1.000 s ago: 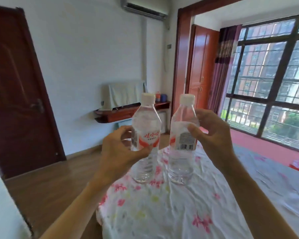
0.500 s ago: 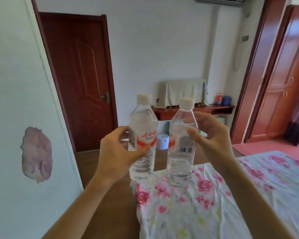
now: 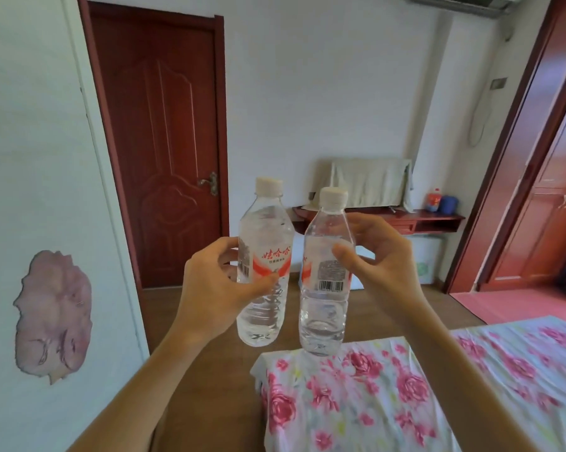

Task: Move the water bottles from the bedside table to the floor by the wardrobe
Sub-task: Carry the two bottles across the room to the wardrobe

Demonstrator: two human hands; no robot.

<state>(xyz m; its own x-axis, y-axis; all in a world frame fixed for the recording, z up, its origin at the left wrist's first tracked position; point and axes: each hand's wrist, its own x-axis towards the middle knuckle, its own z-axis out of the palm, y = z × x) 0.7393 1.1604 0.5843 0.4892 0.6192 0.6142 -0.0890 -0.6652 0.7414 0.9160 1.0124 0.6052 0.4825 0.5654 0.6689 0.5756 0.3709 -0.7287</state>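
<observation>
Bed sinks lower; left grip holds left bottle; right grip holds right bottle

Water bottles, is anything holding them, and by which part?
The left hand grips the left water bottle around its labelled middle; the right hand grips the right water bottle around its labelled middle too.

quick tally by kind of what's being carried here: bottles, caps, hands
water bottles: 2, the left bottle and the right bottle
white caps: 2, the left cap and the right cap
hands: 2, the left hand and the right hand, each gripping one bottle
total: 6
</observation>
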